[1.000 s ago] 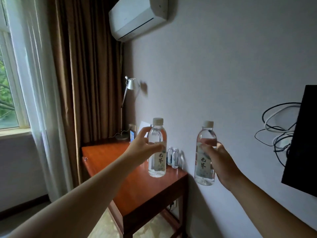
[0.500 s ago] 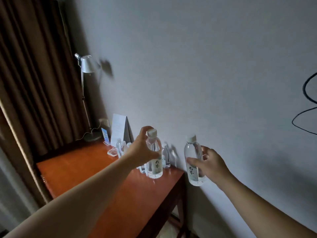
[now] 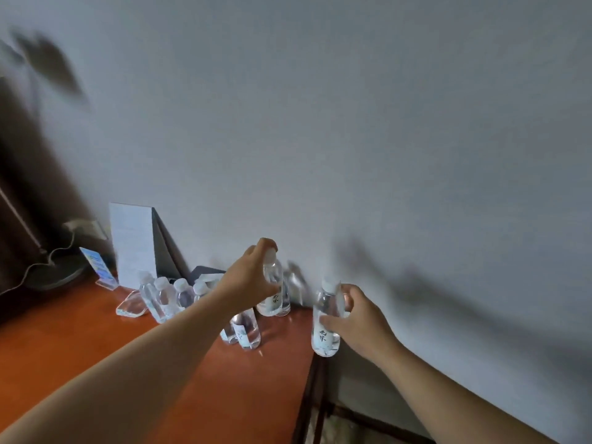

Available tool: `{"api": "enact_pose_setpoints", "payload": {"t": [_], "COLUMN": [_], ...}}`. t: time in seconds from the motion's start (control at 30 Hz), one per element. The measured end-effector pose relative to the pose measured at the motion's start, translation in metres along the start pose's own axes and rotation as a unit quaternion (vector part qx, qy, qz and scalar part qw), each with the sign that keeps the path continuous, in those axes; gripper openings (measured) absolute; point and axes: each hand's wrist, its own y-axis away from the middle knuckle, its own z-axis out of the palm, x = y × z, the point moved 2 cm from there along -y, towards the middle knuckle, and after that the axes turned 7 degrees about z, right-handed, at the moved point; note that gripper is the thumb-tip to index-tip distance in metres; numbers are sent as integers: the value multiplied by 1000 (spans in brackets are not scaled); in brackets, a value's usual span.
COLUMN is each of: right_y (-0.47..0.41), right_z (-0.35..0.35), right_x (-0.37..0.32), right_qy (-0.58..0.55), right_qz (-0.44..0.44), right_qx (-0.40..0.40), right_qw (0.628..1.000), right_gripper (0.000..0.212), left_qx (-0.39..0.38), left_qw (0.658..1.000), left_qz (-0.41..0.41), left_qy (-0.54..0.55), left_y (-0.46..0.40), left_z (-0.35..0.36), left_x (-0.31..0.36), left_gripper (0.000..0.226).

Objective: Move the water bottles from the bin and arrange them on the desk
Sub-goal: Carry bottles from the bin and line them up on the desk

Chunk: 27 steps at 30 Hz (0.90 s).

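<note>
The left hand (image 3: 253,280) grips 1 bottle (image 3: 272,296) upright near the desk's (image 3: 96,347) far corner; the right hand (image 3: 358,322) grips another bottle (image 3: 325,328) at the desk edge.

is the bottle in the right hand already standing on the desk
No, the right hand holds its bottle in the air at the desk corner, its base hanging past the edge.

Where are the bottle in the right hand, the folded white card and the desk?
Right-hand bottle (image 3: 324,336), head view, on its label.
Folded white card (image 3: 133,243), head view, front face.
Desk (image 3: 80,341), head view, bare orange top.
</note>
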Motion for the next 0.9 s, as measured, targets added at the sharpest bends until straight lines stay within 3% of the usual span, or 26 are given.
{"api": "enact_pose_setpoints", "payload": {"t": [0.17,0.3,0.5,0.9], "right_y": [-33,-53,-78,-122], "right_z": [49,76,96,121], "right_x": [-4,2,23,45], "right_qy": [-1,-5,-4,-4], "right_qz": [65,94,115,128], "right_qx": [62,95,85,61], "right_qw": [996,991,990,990], "right_gripper": [66,66,64,60], "left_qx": [-83,-129,-193,-224], "left_qw": [993,974,954,954], "left_qz": [86,166,189,97], "left_qy": [-7,-91,-132,-175], "left_y": [-30,-43,-64,-80], "left_z": [23,46,72,89], "left_x": [-52,-67,-81,-125], "left_gripper": [59,58,59,48]}}
